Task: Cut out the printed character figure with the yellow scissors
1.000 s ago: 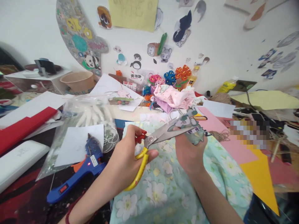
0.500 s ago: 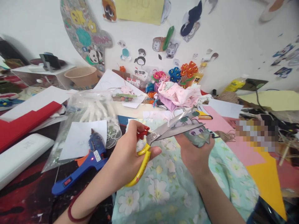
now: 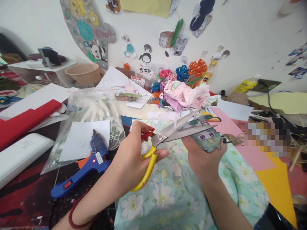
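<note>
My left hand (image 3: pixel 135 153) is closed round the yellow and red handles of a pair of scissors (image 3: pixel 160 137). The scissor blades point right and stand apart, with part of a grey-green paper cutout (image 3: pixel 208 139) between them. That cutout, a character with purple eyes, is gripped from below by my right hand (image 3: pixel 203 159); the thumb and fingers are partly hidden behind it. Both hands are above a pale green floral cloth (image 3: pixel 163 195).
A blue glue gun (image 3: pixel 92 164) lies on white paper at the left, beside a plastic bag (image 3: pixel 96 108) of white pieces. Behind are pink cloth (image 3: pixel 185 92), yarn flowers (image 3: pixel 197 68) and a tan bowl (image 3: pixel 82 73). Pink and orange sheets lie right.
The view has shifted slightly. Both hands, the scissors and the cutout sit a little further right in the picture; both grips look the same.
</note>
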{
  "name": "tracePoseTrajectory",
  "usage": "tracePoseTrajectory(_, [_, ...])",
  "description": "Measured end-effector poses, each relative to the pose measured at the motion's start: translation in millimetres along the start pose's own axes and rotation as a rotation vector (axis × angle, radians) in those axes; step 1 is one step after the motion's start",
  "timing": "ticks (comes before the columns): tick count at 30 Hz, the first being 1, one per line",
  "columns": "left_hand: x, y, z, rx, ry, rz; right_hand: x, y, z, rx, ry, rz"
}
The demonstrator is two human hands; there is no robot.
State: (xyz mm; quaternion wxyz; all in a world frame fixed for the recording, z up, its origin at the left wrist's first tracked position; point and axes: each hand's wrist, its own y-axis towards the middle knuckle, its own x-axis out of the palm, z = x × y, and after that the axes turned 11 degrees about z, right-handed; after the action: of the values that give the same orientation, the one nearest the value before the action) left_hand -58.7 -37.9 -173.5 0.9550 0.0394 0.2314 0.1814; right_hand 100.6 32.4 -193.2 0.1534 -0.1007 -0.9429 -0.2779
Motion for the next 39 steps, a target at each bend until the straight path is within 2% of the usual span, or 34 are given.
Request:
tracePoseTrajectory(7, [0.5,0.7,2.6,-0.025,-0.003,-0.018,0.1,0.7,-1.1,0.013,-0.020,-0.004])
tracePoseTrajectory(13, [0.1,-0.2,3.4,-0.039,-0.014,-0.027,-0.1,1.4,-6.2,0.097,0.018,-0.063])
tracePoseTrajectory(17, [-0.5,-0.7,2.8,-0.029,-0.014,-0.028,1.0,1.5,-3.6,0.070,0.046,-0.060])
tracePoseTrajectory(28, [1.3,-1.5,-3.0,0.047,0.005,0.025,-1.6,1.9,-8.2,0.112,0.007,-0.071])
tracePoseTrajectory(39, [2.0,-3.1,-4.5,0.057,0.024,0.038,-2.2,2.6,-4.8,0.091,-0.013,-0.040])
